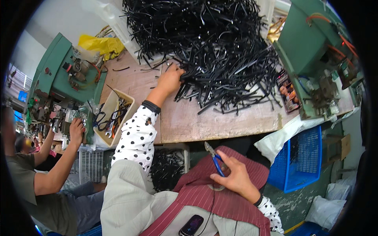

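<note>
A large heap of thin black strips (220, 74), some with shiny ends, spreads over the wooden table in front of me. At the heap's left edge, my left hand (170, 80) has its fingers curled in among the strips, closed on a black strip; the fingertips are partly hidden. Lower down, over my lap, my right hand (235, 176) grips a pair of cutting pliers (216, 160) with blue handles. Their jaws point up toward the table's front edge, away from the heap.
A beige bin of tools (132, 108) stands left of my left forearm. Green machines (65, 74) flank the table; another person's hand (77, 131) works at the left one. A blue crate (303, 157) sits below right. Yellow plastic (101, 45) lies at the back left.
</note>
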The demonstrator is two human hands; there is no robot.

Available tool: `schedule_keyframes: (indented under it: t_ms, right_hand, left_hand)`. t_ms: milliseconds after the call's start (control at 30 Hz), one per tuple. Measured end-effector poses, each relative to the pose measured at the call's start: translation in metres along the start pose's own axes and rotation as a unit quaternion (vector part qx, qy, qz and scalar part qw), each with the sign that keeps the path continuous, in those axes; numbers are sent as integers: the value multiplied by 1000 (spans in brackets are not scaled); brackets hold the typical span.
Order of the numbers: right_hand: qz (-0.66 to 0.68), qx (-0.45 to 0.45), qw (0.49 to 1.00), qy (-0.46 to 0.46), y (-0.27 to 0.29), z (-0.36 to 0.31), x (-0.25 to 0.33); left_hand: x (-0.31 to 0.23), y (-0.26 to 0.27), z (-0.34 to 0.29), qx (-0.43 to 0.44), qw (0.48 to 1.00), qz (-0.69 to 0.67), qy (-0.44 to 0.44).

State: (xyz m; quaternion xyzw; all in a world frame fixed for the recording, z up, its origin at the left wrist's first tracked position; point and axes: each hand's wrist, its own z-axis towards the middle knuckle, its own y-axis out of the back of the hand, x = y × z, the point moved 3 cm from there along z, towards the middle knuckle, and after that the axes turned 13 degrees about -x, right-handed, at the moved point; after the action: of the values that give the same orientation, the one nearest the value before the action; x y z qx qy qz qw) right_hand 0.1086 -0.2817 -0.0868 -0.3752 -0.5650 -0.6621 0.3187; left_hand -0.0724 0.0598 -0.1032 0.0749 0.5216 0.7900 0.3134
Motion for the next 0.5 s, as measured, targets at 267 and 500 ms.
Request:
schedule_keyframes:
  t_ms: [267,500]
  right_hand:
    - [-32,9,999,-16,-1,-1,-8]
    - [-29,3,1000,1,3,-5,-4]
  left_hand:
    - [-15,14,-28,-74,996,-47,-8]
    - [-36,35,-1,-123,987,-67,82]
